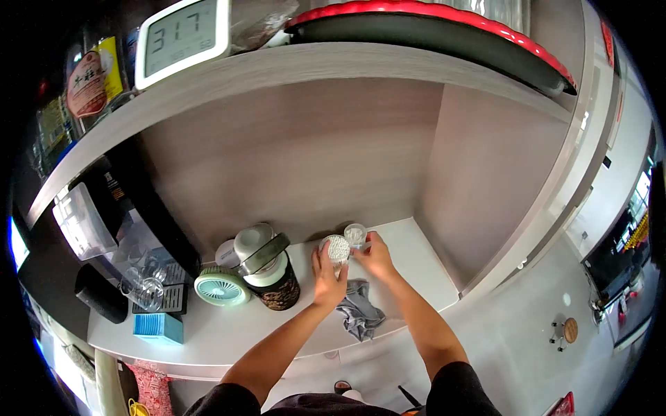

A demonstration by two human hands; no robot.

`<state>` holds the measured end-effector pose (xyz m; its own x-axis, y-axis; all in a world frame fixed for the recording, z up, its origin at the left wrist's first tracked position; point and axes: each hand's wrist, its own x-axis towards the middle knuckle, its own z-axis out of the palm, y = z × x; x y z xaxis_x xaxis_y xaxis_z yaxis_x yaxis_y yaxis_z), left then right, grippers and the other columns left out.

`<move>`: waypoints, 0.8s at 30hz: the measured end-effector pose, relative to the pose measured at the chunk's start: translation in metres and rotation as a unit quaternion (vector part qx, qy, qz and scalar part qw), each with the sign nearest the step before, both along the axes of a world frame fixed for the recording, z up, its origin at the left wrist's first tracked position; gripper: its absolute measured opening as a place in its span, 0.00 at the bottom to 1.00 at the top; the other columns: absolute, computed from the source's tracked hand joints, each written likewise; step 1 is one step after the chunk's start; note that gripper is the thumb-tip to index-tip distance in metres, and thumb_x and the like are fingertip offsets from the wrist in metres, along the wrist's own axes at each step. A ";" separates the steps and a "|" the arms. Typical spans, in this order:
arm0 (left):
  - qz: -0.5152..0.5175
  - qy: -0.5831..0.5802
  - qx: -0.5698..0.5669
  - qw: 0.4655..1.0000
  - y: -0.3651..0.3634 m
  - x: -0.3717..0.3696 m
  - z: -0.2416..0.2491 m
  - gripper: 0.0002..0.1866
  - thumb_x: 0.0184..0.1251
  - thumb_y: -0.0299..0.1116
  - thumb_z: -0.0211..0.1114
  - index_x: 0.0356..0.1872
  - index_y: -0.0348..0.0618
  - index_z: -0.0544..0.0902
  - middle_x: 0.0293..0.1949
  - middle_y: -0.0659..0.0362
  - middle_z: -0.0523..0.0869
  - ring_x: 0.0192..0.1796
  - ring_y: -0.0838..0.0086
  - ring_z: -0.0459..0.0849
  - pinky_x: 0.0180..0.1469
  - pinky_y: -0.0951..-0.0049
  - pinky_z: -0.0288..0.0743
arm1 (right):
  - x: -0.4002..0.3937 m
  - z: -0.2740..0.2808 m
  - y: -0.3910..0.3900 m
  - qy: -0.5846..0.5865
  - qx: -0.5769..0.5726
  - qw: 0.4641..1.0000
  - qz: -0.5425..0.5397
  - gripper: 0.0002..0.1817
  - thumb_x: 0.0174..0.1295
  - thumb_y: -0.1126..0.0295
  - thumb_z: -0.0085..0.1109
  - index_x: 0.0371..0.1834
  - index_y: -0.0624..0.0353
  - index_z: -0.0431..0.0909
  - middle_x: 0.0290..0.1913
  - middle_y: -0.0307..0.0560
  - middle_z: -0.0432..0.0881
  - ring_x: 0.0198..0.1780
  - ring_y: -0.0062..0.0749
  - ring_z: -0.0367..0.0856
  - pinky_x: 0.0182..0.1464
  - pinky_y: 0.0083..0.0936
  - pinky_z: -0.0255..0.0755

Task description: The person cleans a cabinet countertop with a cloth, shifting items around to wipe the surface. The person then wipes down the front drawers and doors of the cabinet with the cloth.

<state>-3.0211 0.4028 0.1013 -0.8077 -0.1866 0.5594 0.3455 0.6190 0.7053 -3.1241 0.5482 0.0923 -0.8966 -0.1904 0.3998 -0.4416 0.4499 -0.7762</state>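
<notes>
My left hand point(329, 283) is closed round the near side of a round clear container full of small white tips, which look like cotton swabs point(337, 248). Just right of it, a smaller clear cup point(355, 233) with something whitish inside stands close to the back panel. My right hand point(375, 259) has its thumb and forefinger about the near right side of that cup. Both containers appear upright on the white counter point(409, 258). A crumpled grey cloth point(361, 312) lies below, between my forearms.
Left of my hands stand a dark patterned canister point(281, 286) with a lidded white-and-metal vessel point(255, 246), a green fan point(222, 286), a blue box point(158, 328) and glasses point(147, 291) on a black machine. A shelf point(347, 61) overhangs, holding a digital clock point(183, 38) and red-rimmed tray point(430, 31).
</notes>
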 end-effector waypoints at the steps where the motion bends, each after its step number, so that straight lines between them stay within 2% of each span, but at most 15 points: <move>1: 0.001 -0.011 0.000 1.000 -0.002 0.009 0.000 0.46 0.61 0.24 0.70 0.77 0.40 0.52 0.73 0.30 0.54 0.74 0.30 0.55 0.74 0.46 0.57 | 0.008 0.003 -0.007 -0.008 -0.004 1.000 0.009 0.28 0.56 0.65 0.75 0.53 0.67 0.72 0.42 0.55 0.85 0.32 0.40 0.86 0.37 0.34 0.80; 2: 0.002 -0.022 0.001 1.000 -0.004 0.016 0.000 0.47 0.61 0.24 0.70 0.78 0.40 0.51 0.75 0.29 0.50 0.76 0.29 0.51 0.76 0.46 0.55 | 0.014 0.006 -0.013 -0.017 -0.008 1.000 0.017 0.28 0.56 0.65 0.75 0.53 0.67 0.72 0.44 0.56 0.85 0.34 0.41 0.87 0.38 0.35 0.80; 3: -0.001 -0.033 0.015 0.999 -0.006 0.023 0.001 0.52 0.60 0.23 0.70 0.80 0.44 0.46 0.77 0.27 0.40 0.78 0.27 0.42 0.78 0.45 0.50 | 0.021 0.011 -0.016 -0.045 0.006 0.999 0.020 0.28 0.57 0.66 0.74 0.54 0.67 0.70 0.47 0.58 0.85 0.38 0.43 0.89 0.40 0.35 0.82; 6: -0.032 -0.020 -0.005 0.999 -0.008 0.048 0.002 0.53 0.60 0.22 0.70 0.81 0.46 0.44 0.76 0.24 0.41 0.78 0.27 0.40 0.77 0.42 0.50 | 0.040 0.023 -0.021 -0.066 0.049 0.997 0.011 0.27 0.57 0.67 0.73 0.55 0.66 0.70 0.48 0.58 0.85 0.39 0.45 0.90 0.41 0.36 0.82; 7: -0.041 -0.039 0.012 0.998 -0.007 0.060 0.009 0.52 0.60 0.26 0.72 0.80 0.46 0.46 0.76 0.26 0.42 0.80 0.31 0.38 0.78 0.44 0.46 | 0.044 0.025 -0.022 -0.071 0.045 0.996 0.019 0.27 0.58 0.67 0.72 0.55 0.66 0.70 0.48 0.59 0.85 0.39 0.44 0.90 0.41 0.35 0.82; 10: -0.047 -0.080 0.017 0.996 -0.007 0.085 0.014 0.52 0.60 0.26 0.72 0.81 0.49 0.47 0.76 0.27 0.42 0.80 0.31 0.40 0.78 0.45 0.49 | 0.054 0.028 -0.018 -0.082 0.023 0.995 0.056 0.27 0.57 0.68 0.72 0.55 0.65 0.70 0.47 0.58 0.86 0.37 0.42 0.89 0.39 0.35 0.82; 11: -0.030 -0.059 0.011 0.998 -0.007 0.094 0.018 0.49 0.59 0.26 0.72 0.79 0.50 0.52 0.74 0.29 0.48 0.77 0.33 0.50 0.75 0.47 0.56 | 0.059 0.029 -0.017 -0.081 0.009 0.994 0.076 0.27 0.57 0.67 0.73 0.55 0.64 0.70 0.45 0.58 0.86 0.36 0.42 0.89 0.39 0.36 0.81; 14: -0.014 -0.015 -0.023 1.000 -0.013 0.112 0.027 0.45 0.60 0.25 0.71 0.77 0.49 0.57 0.71 0.34 0.54 0.72 0.37 0.59 0.71 0.48 0.61 | 0.083 0.043 -0.013 -0.063 -0.006 0.991 0.116 0.28 0.57 0.68 0.72 0.56 0.64 0.68 0.44 0.56 0.86 0.33 0.38 0.88 0.36 0.34 0.80; 15: -0.005 0.006 -0.016 1.000 -0.013 0.118 0.031 0.41 0.59 0.23 0.71 0.74 0.48 0.63 0.67 0.38 0.61 0.68 0.39 0.64 0.69 0.48 0.64 | 0.090 0.045 -0.013 -0.048 -0.009 0.991 0.126 0.28 0.57 0.68 0.73 0.56 0.63 0.68 0.44 0.56 0.86 0.32 0.38 0.87 0.36 0.34 0.80; 17: -0.041 0.011 -0.064 0.997 -0.018 0.128 0.037 0.39 0.59 0.23 0.70 0.73 0.48 0.65 0.66 0.40 0.64 0.68 0.39 0.65 0.69 0.47 0.64 | 0.115 0.063 -0.016 -0.039 0.027 0.991 0.129 0.29 0.55 0.69 0.73 0.56 0.62 0.68 0.42 0.55 0.85 0.31 0.38 0.86 0.34 0.34 0.79; 19: -0.058 -0.006 -0.081 0.995 -0.023 0.137 0.033 0.38 0.58 0.25 0.72 0.72 0.48 0.68 0.65 0.43 0.69 0.69 0.39 0.65 0.70 0.45 0.64 | 0.136 0.066 -0.024 0.023 0.038 0.995 0.092 0.29 0.55 0.68 0.73 0.56 0.61 0.68 0.42 0.55 0.84 0.31 0.39 0.86 0.34 0.34 0.78; 20: -0.049 -0.003 -0.092 0.995 -0.025 0.143 0.031 0.38 0.58 0.27 0.72 0.72 0.49 0.68 0.67 0.44 0.67 0.71 0.41 0.64 0.70 0.45 0.64 | 0.145 0.064 -0.028 0.052 0.043 0.995 0.074 0.29 0.54 0.68 0.73 0.56 0.61 0.68 0.41 0.54 0.84 0.30 0.40 0.86 0.34 0.35 0.78; 22: -0.036 0.009 -0.116 0.993 -0.029 0.149 0.037 0.39 0.59 0.30 0.72 0.73 0.53 0.67 0.71 0.46 0.65 0.74 0.44 0.62 0.71 0.47 0.65 | 0.144 0.050 -0.032 0.037 0.032 0.996 0.071 0.30 0.54 0.67 0.74 0.57 0.60 0.68 0.43 0.53 0.83 0.31 0.41 0.85 0.35 0.36 0.78; 24: -0.042 -0.018 -0.128 0.991 -0.036 0.150 0.035 0.41 0.56 0.30 0.74 0.73 0.54 0.67 0.73 0.47 0.62 0.76 0.47 0.61 0.69 0.50 0.71 | 0.144 0.039 -0.033 0.023 0.048 0.997 0.050 0.31 0.54 0.68 0.73 0.59 0.61 0.68 0.45 0.53 0.83 0.31 0.41 0.85 0.36 0.36 0.79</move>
<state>-2.8706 0.3671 0.1364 -0.8341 0.0264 0.5510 0.3813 0.7494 0.5413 -2.9805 0.5154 0.1315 -0.8524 -0.3175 0.4155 -0.5221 0.4724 -0.7101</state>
